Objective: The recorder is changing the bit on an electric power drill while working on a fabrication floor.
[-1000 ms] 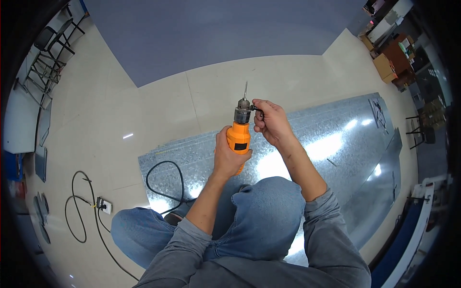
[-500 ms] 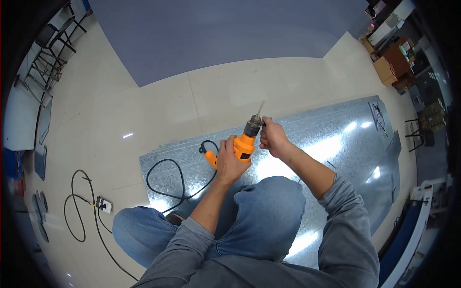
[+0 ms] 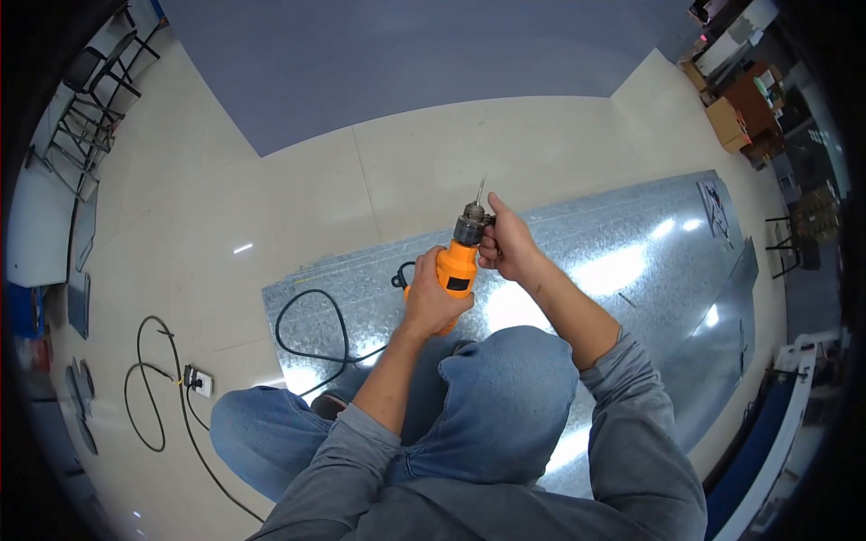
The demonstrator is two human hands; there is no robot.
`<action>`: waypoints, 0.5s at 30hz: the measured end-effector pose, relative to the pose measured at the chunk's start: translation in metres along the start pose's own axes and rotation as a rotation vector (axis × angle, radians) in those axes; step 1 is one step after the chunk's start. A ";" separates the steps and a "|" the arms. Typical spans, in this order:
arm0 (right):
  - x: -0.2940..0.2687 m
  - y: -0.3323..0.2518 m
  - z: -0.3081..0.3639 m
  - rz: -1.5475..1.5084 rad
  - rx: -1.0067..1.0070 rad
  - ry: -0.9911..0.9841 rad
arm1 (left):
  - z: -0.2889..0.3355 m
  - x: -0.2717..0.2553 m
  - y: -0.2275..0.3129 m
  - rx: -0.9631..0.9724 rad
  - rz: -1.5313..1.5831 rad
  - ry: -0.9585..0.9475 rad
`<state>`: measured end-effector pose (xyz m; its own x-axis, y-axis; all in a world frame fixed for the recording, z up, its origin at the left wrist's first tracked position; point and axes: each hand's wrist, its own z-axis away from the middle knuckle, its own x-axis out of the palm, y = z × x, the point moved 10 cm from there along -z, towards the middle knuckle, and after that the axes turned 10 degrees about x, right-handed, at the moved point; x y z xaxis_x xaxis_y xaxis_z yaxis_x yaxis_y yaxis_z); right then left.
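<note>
An orange electric drill (image 3: 458,261) points away from me over the metal sheets, its thin bit (image 3: 482,190) at the far end. My left hand (image 3: 431,298) is closed around the drill's body from the left and covers most of its handle. Beside the dark chuck (image 3: 469,224), my right hand (image 3: 511,242) is closed with the thumb stretched forward. Its fingers grip a small dark chuck key (image 3: 490,219) set against the chuck's right side; most of the key is hidden by the hand.
Stacked galvanized sheets (image 3: 577,230) lie under the drill. A black cable (image 3: 341,316) loops on them at the left. Further left on the floor are a power socket (image 3: 200,382) and more coiled cable (image 3: 144,365). A grey panel (image 3: 424,54) stands ahead; folding chairs (image 3: 104,68) are far left.
The drill has turned a little to the left, and its orange handle has swung mostly out of sight under my left hand. My right hand moved slightly left with the chuck, its thumb now extended.
</note>
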<state>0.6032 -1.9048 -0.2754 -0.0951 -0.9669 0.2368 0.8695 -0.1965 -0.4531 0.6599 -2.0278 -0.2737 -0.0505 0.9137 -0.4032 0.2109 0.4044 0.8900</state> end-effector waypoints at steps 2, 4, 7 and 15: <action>-0.008 -0.009 -0.002 0.029 -0.245 0.132 | 0.002 0.003 -0.002 -0.023 0.001 0.010; -0.013 -0.016 0.000 0.041 -0.366 0.197 | 0.003 0.005 -0.002 -0.035 -0.001 0.014; -0.013 -0.023 0.005 0.103 -0.447 0.243 | 0.003 0.003 -0.003 -0.078 -0.019 0.019; -0.007 -0.024 -0.007 0.125 -0.426 0.227 | 0.004 -0.002 -0.009 -0.126 -0.016 0.038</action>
<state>0.5797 -1.8948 -0.2720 -0.1471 -0.9890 -0.0131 0.6102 -0.0803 -0.7882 0.6623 -2.0331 -0.2824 -0.0905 0.9070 -0.4114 0.0854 0.4186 0.9041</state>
